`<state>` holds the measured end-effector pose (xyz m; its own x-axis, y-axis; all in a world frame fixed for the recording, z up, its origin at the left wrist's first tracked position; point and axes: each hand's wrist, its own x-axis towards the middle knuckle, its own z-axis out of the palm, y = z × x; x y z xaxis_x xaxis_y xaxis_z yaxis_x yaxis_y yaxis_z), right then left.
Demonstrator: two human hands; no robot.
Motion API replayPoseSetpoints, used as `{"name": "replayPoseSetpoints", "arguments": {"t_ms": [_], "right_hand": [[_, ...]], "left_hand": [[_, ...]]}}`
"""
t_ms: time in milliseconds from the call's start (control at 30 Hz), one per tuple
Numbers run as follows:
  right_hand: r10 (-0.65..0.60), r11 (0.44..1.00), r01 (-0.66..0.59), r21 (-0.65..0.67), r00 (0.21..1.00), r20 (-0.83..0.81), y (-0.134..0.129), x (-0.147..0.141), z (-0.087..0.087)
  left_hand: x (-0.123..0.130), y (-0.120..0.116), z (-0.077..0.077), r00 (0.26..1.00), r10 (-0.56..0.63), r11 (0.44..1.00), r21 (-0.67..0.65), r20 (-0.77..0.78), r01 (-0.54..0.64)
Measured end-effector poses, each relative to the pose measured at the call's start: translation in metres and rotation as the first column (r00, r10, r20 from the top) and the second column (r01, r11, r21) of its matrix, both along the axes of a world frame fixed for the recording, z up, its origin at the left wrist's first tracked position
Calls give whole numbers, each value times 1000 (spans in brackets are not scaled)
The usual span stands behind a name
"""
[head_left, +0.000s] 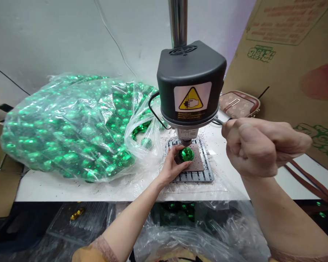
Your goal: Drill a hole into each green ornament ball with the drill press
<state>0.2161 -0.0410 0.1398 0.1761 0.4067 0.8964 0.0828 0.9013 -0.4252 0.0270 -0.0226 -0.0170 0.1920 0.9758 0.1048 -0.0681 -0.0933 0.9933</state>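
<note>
A clear plastic bag point(68, 134) bulges with glittering green balls at the left of the white tabletop point(57, 191), its gathered mouth near your work. Beside it, your left hand point(171, 166) is partly open, thumb and fingers curved around the left side of a single faceted green ball point(186, 155). The ball sits on a flat brown pad point(199, 160) atop a slotted metal plate point(194, 177), directly beneath the nose of a black-headed machine point(191, 72) bearing a hand-injury warning.

The ball looks light and hollow, its shell probably stiff but thin, liable to dent or crack under a hard squeeze. The mirrored facets look slick, so it could roll or turn under a loose hold. It is best taken low, around its widest part, with fingertips opposed and clear of the nose above.

At right, your right hand point(258, 149) is clenched around the end of the machine's lever point(219, 121), near a patterned pouch point(239, 104).
</note>
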Motion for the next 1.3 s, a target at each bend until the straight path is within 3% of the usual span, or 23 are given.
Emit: {"name": "replayPoseSetpoints", "arguments": {"t_ms": [500, 1067, 1200, 1300], "right_hand": [[-65, 991, 65, 119, 998, -2, 4, -3, -11], [74, 964, -99, 248, 991, 109, 11, 6, -34], [60, 975, -79, 210, 994, 94, 6, 2, -32], [2, 1000, -1, 29, 999, -33, 4, -5, -9]], "left_hand": [[0, -1, -2, 1000, -1, 1000, 9, -22, 2], [0, -3, -1, 1000, 12, 999, 36, -29, -10], [-1, -2, -5, 997, 22, 997, 78, -77, -16], [-1, 0, -8, 993, 17, 995, 101, -114, -5]]}}
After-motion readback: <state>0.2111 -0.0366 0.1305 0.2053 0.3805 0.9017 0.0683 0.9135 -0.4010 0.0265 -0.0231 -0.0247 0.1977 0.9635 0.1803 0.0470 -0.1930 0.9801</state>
